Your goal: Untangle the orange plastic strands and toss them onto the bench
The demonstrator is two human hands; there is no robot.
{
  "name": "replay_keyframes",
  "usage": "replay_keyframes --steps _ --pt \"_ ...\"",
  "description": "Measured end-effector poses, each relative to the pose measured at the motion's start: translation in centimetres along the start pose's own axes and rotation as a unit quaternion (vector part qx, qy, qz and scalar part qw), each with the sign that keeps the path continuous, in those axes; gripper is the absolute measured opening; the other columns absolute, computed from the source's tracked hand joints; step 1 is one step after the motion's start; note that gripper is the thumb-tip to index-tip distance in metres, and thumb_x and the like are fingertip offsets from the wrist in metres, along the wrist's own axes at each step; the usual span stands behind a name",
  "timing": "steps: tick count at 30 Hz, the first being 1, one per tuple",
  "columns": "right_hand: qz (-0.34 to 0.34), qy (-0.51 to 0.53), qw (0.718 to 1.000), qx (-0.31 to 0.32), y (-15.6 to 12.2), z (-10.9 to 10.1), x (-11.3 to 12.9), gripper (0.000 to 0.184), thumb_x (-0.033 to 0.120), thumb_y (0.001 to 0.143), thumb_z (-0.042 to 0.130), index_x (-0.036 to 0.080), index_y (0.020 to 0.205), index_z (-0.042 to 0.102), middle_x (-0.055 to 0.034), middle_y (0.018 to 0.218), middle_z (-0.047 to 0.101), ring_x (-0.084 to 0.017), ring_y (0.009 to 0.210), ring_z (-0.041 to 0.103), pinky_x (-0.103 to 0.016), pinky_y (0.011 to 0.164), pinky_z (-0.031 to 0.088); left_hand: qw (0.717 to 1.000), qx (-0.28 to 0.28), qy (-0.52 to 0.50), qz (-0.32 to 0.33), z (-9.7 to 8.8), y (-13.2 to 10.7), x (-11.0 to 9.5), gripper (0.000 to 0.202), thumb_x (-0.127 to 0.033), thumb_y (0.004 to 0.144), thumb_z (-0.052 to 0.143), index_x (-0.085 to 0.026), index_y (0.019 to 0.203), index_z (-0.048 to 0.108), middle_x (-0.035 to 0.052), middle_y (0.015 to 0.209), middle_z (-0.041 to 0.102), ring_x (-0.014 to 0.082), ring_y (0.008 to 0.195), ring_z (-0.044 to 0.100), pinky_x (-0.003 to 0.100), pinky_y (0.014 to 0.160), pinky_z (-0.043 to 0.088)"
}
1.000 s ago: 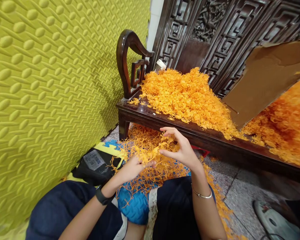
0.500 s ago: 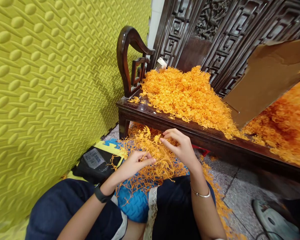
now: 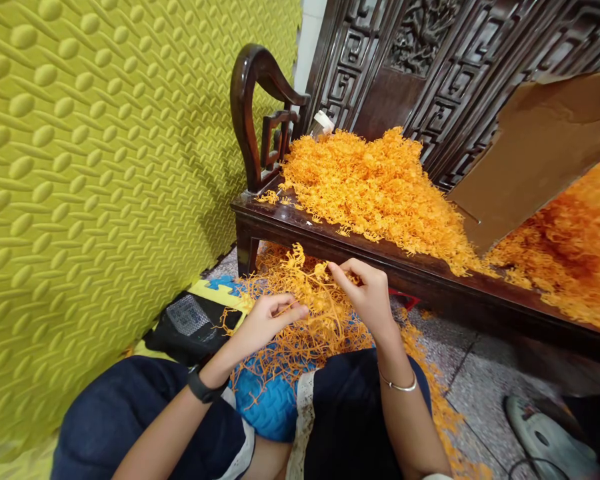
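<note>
Both hands work a branching orange plastic piece (image 3: 310,283) held up over my lap. My left hand (image 3: 265,321), with a black wristband, pinches its lower stem. My right hand (image 3: 367,293), wearing a thin bangle, pinches a sprig near the top of the same piece. Beneath them lies a loose tangle of orange plastic stems (image 3: 300,340) on a blue quilted cushion (image 3: 265,407) and the floor. A big heap of small orange pieces (image 3: 375,190) covers the dark wooden bench (image 3: 360,257) just beyond my hands.
A yellow-green embossed foam wall (image 3: 90,173) stands on the left. A sheet of cardboard (image 3: 535,153) leans on the bench, with a second orange heap (image 3: 570,247) behind it. A black device (image 3: 190,327) lies on the floor at left. A grey sandal (image 3: 545,440) sits at lower right.
The orange piece has been raised and turned upright between my hands; my right hand shifted slightly up and left along it. The view tilted a little.
</note>
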State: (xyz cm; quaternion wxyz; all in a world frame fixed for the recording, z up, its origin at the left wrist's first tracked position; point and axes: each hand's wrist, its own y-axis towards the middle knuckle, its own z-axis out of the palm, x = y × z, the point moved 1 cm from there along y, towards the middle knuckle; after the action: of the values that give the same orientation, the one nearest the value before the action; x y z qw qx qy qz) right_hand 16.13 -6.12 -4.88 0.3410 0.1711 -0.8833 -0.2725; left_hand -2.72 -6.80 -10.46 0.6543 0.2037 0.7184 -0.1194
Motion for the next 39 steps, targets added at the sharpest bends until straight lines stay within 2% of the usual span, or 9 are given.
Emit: replay_keyframes --steps 3,9,16,23,29,35,39 --pt "0.003 -0.012 0.998 -0.057 -0.1 -0.4 -0.1 0.036 0.035 0.088 0.054 0.017 0.058 0.047 0.0034 0.054 0.042 -0.008 0.050 0.035 -0.023 0.052 0.030 0.999 0.026 -0.025 0.020 0.8 -0.1 -0.1 0.033 -0.039 0.087 0.050 -0.015 0.071 0.067 0.0013 0.067 0.060 0.0122 0.061 0.049 0.023 0.057 0.034" --pt "0.023 -0.016 0.989 -0.142 -0.3 -1.1 -0.5 0.037 0.036 0.087 0.056 0.018 0.057 0.042 0.0052 0.052 0.034 -0.007 0.048 0.027 -0.023 0.049 0.025 0.999 0.039 -0.013 0.036 2.1 -0.6 -0.1 0.031 -0.035 0.089 0.049 -0.015 0.071 0.066 0.0002 0.067 0.060 0.0113 0.060 0.049 0.022 0.058 0.035" --pt "0.032 -0.030 0.983 -0.179 -0.2 -2.2 -0.6 0.041 0.033 0.087 0.055 0.017 0.054 0.036 0.0059 0.051 0.027 -0.006 0.048 0.022 -0.023 0.047 0.021 0.997 0.065 0.019 0.039 3.0 -1.3 0.1 0.033 -0.035 0.090 0.047 -0.014 0.073 0.066 0.0002 0.067 0.061 0.0117 0.063 0.052 0.021 0.060 0.037" --pt "0.101 0.101 0.959 -0.244 0.0 -4.0 -1.2 0.049 0.036 0.085 0.059 0.019 0.055 0.024 0.0062 0.055 0.020 -0.006 0.050 0.019 -0.023 0.047 0.018 0.994 0.105 0.004 0.041 3.7 -1.9 -0.7 0.035 -0.032 0.093 0.043 -0.014 0.068 0.058 -0.0023 0.067 0.055 0.0087 0.063 0.048 0.020 0.062 0.036" --pt "0.093 0.115 0.946 -0.290 0.0 -4.0 -1.1 0.050 0.036 0.084 0.060 0.019 0.054 0.025 0.0060 0.056 0.019 -0.006 0.051 0.018 -0.024 0.049 0.018 0.994 0.105 0.001 0.035 3.8 -2.0 -0.6 0.033 -0.031 0.093 0.042 -0.015 0.068 0.057 -0.0024 0.067 0.054 0.0092 0.063 0.046 0.021 0.063 0.036" --pt "0.119 0.194 0.917 -0.328 0.1 -3.9 -1.3 0.051 0.034 0.082 0.063 0.018 0.053 0.025 0.0068 0.053 0.021 -0.005 0.048 0.019 -0.022 0.045 0.017 0.994 0.101 -0.009 0.039 3.8 -2.1 -0.8 0.033 -0.032 0.093 0.041 -0.015 0.069 0.056 -0.0028 0.066 0.051 0.0090 0.063 0.045 0.020 0.063 0.035" --pt "0.092 0.190 0.904 -0.371 0.2 -4.0 -1.0 0.050 0.030 0.080 0.065 0.017 0.050 0.027 0.0068 0.052 0.022 -0.004 0.048 0.019 -0.022 0.046 0.017 0.994 0.103 -0.008 0.044 3.9 -2.3 -1.0 0.033 -0.031 0.093 0.041 -0.015 0.068 0.055 -0.0039 0.063 0.049 0.0081 0.059 0.042 0.020 0.062 0.034"
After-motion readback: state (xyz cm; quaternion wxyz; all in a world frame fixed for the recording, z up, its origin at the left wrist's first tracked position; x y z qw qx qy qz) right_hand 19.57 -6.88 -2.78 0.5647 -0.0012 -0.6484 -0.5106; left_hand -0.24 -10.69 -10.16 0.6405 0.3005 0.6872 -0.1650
